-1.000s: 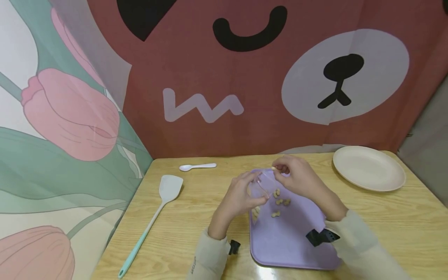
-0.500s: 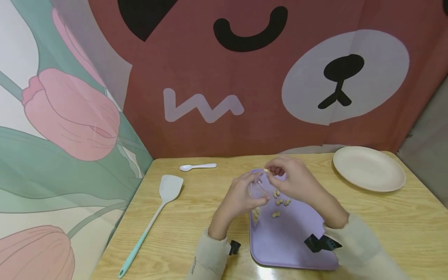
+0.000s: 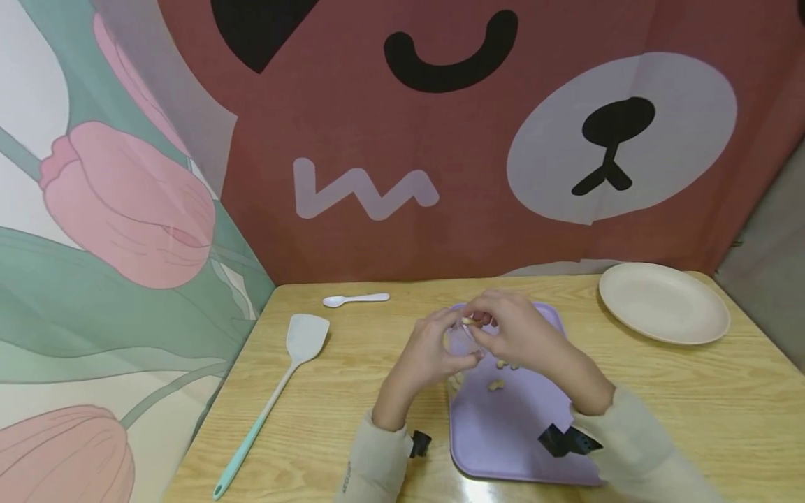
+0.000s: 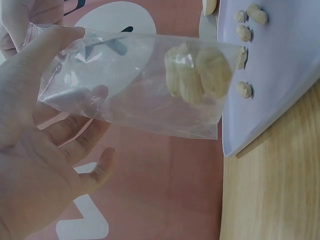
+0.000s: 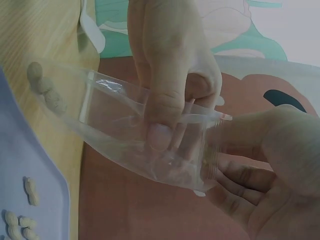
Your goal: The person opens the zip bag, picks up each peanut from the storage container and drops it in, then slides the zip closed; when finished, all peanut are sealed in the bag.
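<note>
My left hand (image 3: 430, 349) holds a clear zip bag (image 4: 135, 80) near its mouth, thumb on one side and fingers on the other. Several peanuts (image 4: 197, 75) lie in the bag's bottom end. At the bag's open mouth, my right hand (image 3: 518, 332) pinches a single peanut (image 3: 467, 321) between thumb and fingers. The right wrist view shows the right fingertips against the zip edge, where that peanut is mostly hidden. Below the hands, several loose peanuts (image 3: 496, 385) rest on a purple tray (image 3: 522, 436), some of them covered by the right hand.
On the wooden table (image 3: 352, 398), a spatula (image 3: 277, 398) with a turquoise handle lies at the left. A small white spoon (image 3: 356, 300) is near the back edge. A beige oval plate (image 3: 663, 304) sits at the back right. A printed cloth (image 3: 440, 237) hangs behind.
My right hand has moved left and slightly down, bringing its peanut to the bag's mouth. The left hand and the bag have stayed nearly still.
</note>
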{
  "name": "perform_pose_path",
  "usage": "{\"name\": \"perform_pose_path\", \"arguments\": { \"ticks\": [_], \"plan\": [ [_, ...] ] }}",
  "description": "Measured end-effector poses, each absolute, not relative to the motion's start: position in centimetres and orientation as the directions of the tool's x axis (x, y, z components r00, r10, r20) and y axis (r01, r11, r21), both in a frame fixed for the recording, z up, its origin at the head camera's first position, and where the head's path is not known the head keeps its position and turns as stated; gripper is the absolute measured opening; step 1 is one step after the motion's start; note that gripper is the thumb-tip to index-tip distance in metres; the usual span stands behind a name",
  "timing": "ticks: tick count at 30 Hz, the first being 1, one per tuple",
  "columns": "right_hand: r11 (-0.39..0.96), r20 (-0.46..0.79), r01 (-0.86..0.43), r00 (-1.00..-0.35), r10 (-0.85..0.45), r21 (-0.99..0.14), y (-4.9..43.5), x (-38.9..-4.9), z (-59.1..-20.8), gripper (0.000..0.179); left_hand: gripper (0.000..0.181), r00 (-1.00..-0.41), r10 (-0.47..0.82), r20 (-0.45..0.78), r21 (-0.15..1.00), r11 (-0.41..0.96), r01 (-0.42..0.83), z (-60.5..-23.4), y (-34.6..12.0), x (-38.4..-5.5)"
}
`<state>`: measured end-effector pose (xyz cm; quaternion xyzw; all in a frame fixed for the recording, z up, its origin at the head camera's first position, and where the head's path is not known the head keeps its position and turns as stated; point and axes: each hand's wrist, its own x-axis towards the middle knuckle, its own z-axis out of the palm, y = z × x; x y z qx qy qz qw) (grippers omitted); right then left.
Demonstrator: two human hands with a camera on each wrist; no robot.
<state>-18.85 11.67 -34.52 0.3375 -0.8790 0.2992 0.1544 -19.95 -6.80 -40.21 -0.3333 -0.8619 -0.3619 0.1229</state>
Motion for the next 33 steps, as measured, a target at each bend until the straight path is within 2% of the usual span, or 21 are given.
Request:
{"name": "perform_pose_path", "arguments": {
  "ticks": [3,7,13,21,27,33],
  "plan": [
    [0.59,0.475,-0.689,-0.721,-0.504,-0.42,11.5,-18.9,-34.6,0.018,0.05,-0.739,0.484,0.468,0.539,0.507,0.673,-40.3,-6.9,-20.0],
    [0.594,0.473,-0.686,-0.724,-0.502,-0.419,11.6,-18.9,-34.7,0.018,0.039,-0.733,0.487,0.474,0.537,0.499,0.68,-40.4,-6.8,-20.1],
    [0.596,0.464,-0.683,-0.727,-0.505,-0.421,11.7,-18.9,-34.8,0.018,0.043,-0.746,0.488,0.453,0.531,0.524,0.666,-40.2,-6.8,-20.0],
    [0.595,0.472,-0.687,-0.723,-0.504,-0.418,11.6,-19.0,-35.0,0.018,0.031,-0.767,0.48,0.427,0.557,0.529,0.641,-40.2,-6.8,-19.9],
    [0.608,0.456,-0.663,-0.746,-0.485,-0.437,12.2,-18.9,-34.7,0.018,0.037,-0.758,0.483,0.439,0.546,0.526,0.652,-40.3,-6.8,-19.9],
    [0.642,0.48,-0.636,-0.762,-0.435,-0.428,14.1,-19.5,-34.4,0.018,0.055,-0.757,0.473,0.452,0.556,0.514,0.653,-40.2,-6.8,-20.0]
  ]
}}
